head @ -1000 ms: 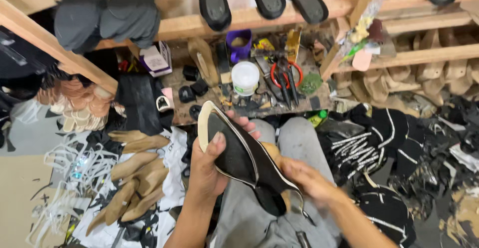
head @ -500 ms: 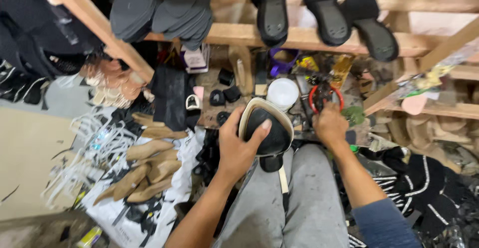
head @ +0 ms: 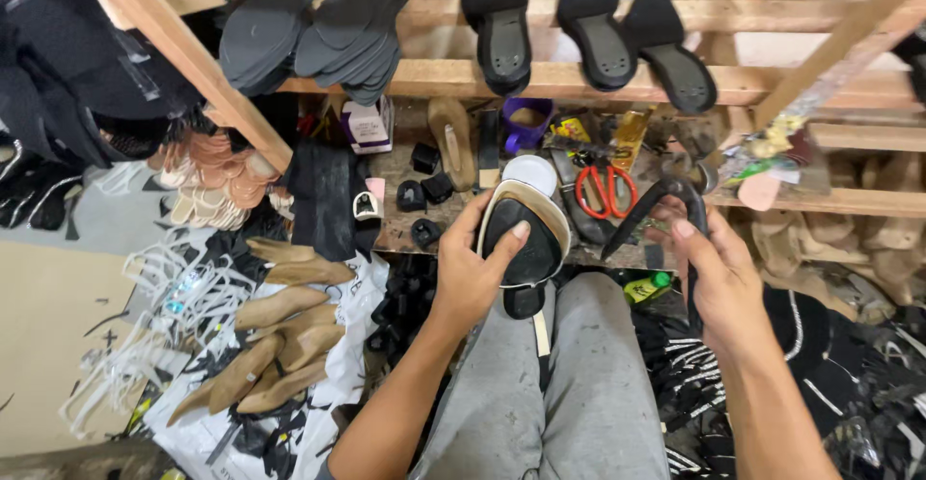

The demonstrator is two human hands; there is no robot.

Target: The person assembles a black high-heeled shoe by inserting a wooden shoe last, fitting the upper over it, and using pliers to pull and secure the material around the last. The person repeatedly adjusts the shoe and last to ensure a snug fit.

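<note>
Held a shoe (head: 522, 239) upside down in the left hand (head: 470, 270), above the lap in grey trousers (head: 540, 393), just in front of the cluttered bench (head: 405, 200). Showed a black sole with a pale cream rim running round its pointed toe end, and a dark block heel low toward the knees. Wrapped the fingers round the shoe's left edge, with the thumb pressed flat on the sole. Ended in a thin pale strip hanging below the heel, over the trousers.

Gripped black pliers (head: 666, 205) in the right hand (head: 719, 277), fingers closed round one handle, thumb on top. Pointed the tool's long dark arm down and left toward the shoe, apart from it; could not tell whether the jaws met.

Lay behind on the bench: red-handled scissors (head: 605, 191), a white round lid (head: 532, 173), a purple cup (head: 528, 118), small black heel pieces (head: 424, 191). Stood on the wooden shelf (head: 540, 77) above: three black lasted shoes, soles up (head: 588, 27), beside a stack of dark insoles (head: 309, 41). Piled at the left on the floor: wooden lasts (head: 280, 330) on white sheets.
</note>
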